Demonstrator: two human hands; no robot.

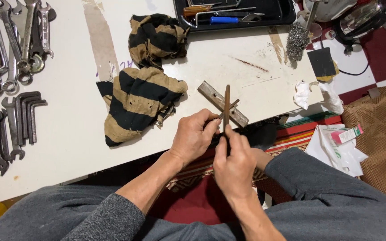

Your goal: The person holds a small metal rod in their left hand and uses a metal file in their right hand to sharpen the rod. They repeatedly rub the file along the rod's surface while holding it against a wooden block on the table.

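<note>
My left hand (194, 136) and my right hand (234, 166) meet at the near edge of the white table (72, 129). Together they grip a thin, dark, rusty metal rod (226, 105) that points away from me. A second thin rod (229, 109) crosses it at an angle, and its lower end disappears into my left hand. Just beyond the rods lies a flat, worn metal bar (215, 99) on the table. A black and tan striped cloth (140, 96) lies crumpled to the left of my hands.
Rows of spanners (10, 40) and hex keys (25, 116) line the table's left side. A black tray (235, 13) with screwdrivers sits at the far edge, steel wool (296, 40) and a dark pad (321, 62) to its right. Crumpled paper (318, 96) and a plastic bag (338, 149) lie at the right.
</note>
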